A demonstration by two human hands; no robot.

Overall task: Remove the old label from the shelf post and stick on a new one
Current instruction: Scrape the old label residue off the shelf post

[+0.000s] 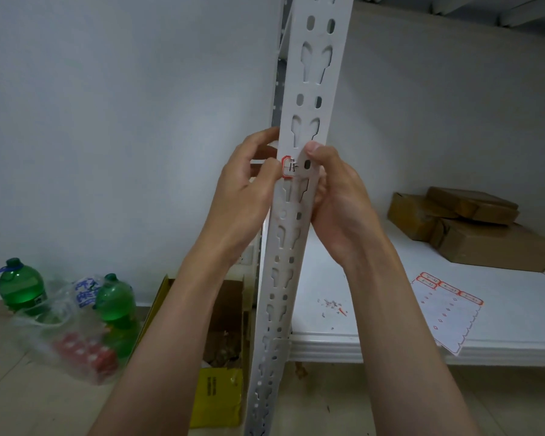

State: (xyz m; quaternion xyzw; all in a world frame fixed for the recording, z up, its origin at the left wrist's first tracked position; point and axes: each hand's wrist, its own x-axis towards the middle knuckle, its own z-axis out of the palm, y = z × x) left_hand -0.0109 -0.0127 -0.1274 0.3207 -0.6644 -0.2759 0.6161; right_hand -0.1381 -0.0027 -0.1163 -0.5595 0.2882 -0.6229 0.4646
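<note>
Indoors, a white shelf (390, 309) met a white wall, with boxes (472, 228), label sheet (444, 313), 2 bottles (19, 286). Both hands curled round the post (309, 89): left hand (246, 190) pinched the label (289, 166), right hand (337, 190) gripped the post.

Upright white slotted shelf post (299, 190), red-bordered handwritten label (289, 167) stuck mid-height, left edge lifting off the post

The shelf post (299, 215) looks like matt white painted metal; its label (288, 167) is paper, the boxes (472, 228) brown cardboard, the bottles (21, 286) glossy green plastic.
</note>
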